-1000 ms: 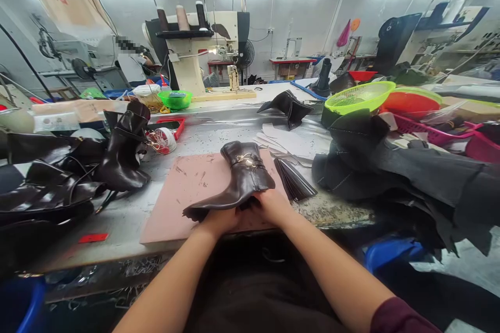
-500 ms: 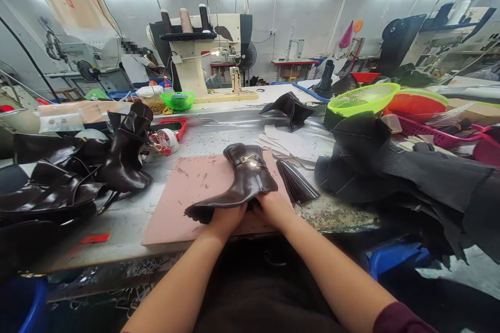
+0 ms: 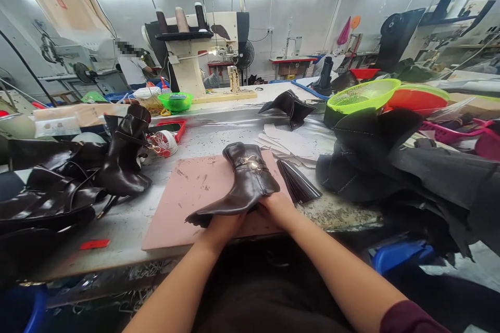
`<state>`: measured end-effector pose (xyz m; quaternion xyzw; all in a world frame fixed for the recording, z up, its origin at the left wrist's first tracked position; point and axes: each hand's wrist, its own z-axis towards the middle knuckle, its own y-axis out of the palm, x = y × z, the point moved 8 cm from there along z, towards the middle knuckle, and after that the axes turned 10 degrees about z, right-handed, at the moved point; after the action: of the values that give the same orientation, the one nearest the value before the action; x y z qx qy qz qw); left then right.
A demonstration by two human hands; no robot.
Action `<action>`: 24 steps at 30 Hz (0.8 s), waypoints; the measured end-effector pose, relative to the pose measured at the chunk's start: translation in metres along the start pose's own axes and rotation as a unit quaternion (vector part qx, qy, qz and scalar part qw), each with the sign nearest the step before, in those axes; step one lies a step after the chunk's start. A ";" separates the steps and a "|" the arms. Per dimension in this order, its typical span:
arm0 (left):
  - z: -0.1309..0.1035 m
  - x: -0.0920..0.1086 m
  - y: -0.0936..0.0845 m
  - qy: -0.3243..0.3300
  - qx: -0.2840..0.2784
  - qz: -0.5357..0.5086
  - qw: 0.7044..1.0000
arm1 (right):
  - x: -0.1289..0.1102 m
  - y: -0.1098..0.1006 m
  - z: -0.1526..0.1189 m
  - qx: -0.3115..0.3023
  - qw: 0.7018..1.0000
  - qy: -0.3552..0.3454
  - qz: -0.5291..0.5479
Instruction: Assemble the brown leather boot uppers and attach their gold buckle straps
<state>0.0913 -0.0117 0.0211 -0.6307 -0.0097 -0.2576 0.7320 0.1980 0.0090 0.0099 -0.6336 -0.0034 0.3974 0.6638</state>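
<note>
Glossy dark-brown boot upper with gold buckle.

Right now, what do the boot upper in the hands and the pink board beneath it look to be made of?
The boot upper looks like dark brown leather or faux leather with a smooth, semi-gloss finish: it catches light highlights and creases softly, and a gold-toned metal buckle crosses the shaft. The pink board appears to be a matte rubber or plastic cutting mat, scuffed and marked dark.

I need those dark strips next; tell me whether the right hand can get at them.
Probably yes: the strips lie fanned out just beside the right hand, nothing between, though that hand now holds the boot.
</note>
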 end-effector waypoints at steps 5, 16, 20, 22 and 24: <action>-0.003 0.002 0.012 0.047 -0.030 0.051 0.997 | -0.003 0.001 -0.002 0.001 0.999 -0.036 -0.004; -0.009 -0.015 0.017 0.016 -0.078 0.069 0.994 | -0.023 0.005 -0.014 -0.078 0.988 -0.123 0.043; -0.009 -0.028 0.011 -0.029 -0.068 0.076 0.994 | -0.014 0.002 -0.003 -0.076 0.997 -0.013 0.018; -0.012 -0.026 0.009 -0.025 -0.075 0.076 0.994 | -0.011 -0.001 0.001 -0.049 0.998 0.022 0.011; -0.016 -0.017 0.010 0.016 -0.104 0.070 0.992 | -0.009 -0.002 0.002 -0.025 0.998 0.052 0.007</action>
<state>0.0755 -0.0198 0.0028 -0.6983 0.0728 -0.2150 0.6788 0.1921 0.0069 0.0167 -0.6698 0.0257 0.3684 0.6442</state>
